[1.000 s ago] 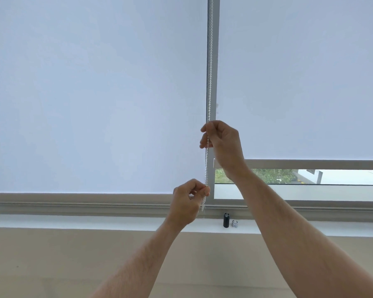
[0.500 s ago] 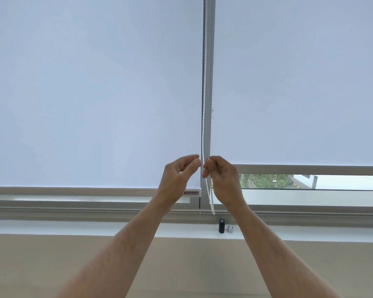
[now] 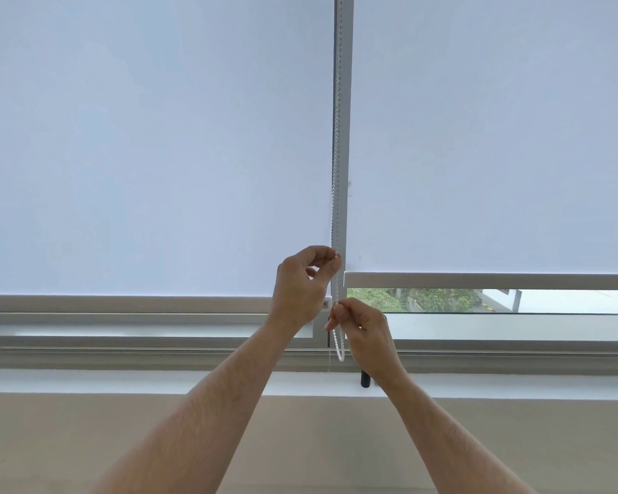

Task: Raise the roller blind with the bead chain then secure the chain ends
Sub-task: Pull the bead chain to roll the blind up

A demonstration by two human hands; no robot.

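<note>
A white bead chain hangs down the grey mullion between two pale roller blinds. My left hand pinches the chain high up, at the level of the right blind's bottom bar. My right hand grips the chain lower, and the loop's end dangles just below its fingers. The right blind is raised a little, showing a strip of window with greenery. The left blind hangs lower, down to the frame.
A white sill runs under the window frame. A small black cylinder stands on the sill behind my right wrist. Beige wall lies below the sill.
My right hand slid down the chain from above to below my left hand. My left hand rose from near the sill up the chain. The right blind's bar has barely shifted.
</note>
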